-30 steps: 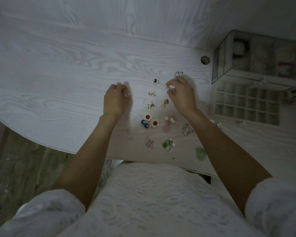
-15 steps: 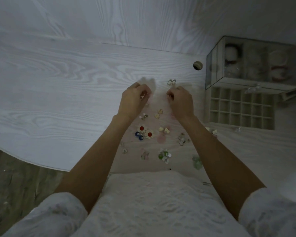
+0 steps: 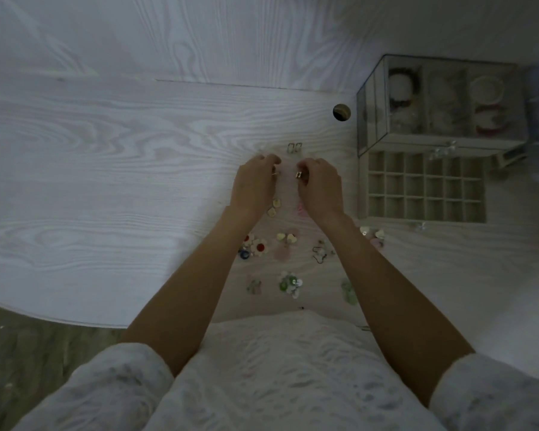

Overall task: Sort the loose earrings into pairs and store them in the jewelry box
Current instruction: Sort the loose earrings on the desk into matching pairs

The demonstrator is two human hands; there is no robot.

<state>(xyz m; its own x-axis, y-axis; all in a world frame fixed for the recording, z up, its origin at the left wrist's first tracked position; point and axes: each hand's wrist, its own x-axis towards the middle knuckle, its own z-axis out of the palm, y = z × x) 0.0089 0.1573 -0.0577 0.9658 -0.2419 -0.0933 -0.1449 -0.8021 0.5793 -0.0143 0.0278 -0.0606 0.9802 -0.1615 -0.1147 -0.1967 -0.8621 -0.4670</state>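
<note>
1. On table (image 3: pixel 106 181): left hand (image 3: pixel 255 185), knuckles up, pinches one small earring (image 3: pixel 274 173).
2. Right hand (image 3: pixel 319 186), likewise curled, pinches one square stud (image 3: pixel 299 174).
3. Two hoops (image 3: pixel 294 148) lie just beyond.
4. Box (image 3: pixel 423 188): one gridded drawer, far right.

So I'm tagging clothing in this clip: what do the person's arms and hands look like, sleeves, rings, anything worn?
Both forearms are bare. The white, faintly patterned sleeves are pushed up near the elbows, matching the top. No watch, bracelet or ring shows on the left hand or the right hand, though the dim light could hide a thin band.
</note>
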